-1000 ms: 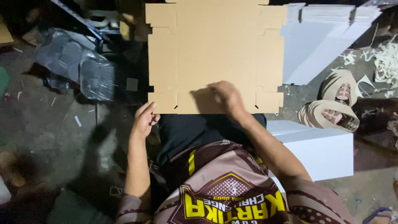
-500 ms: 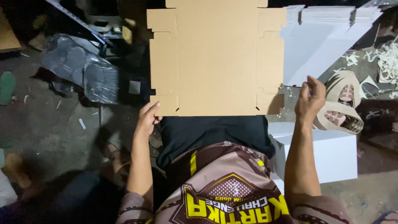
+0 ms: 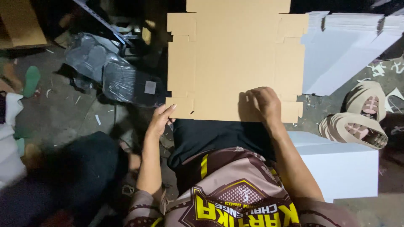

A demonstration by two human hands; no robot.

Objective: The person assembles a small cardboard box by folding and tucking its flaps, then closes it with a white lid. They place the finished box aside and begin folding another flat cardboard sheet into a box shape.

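A flat brown die-cut cardboard box blank [image 3: 235, 59] is lying on the dim floor in front of the seated person, its far edge running out of view at the top. Beside it, a stack of white flat sheets [image 3: 341, 50] is getting cut off at the right edge. The right hand [image 3: 264, 103] is pressing palm-down on the blank's near edge, fingers curled loosely, gripping nothing. The left hand [image 3: 160, 120] is reaching to the near left corner flap, fingers extended and touching its edge.
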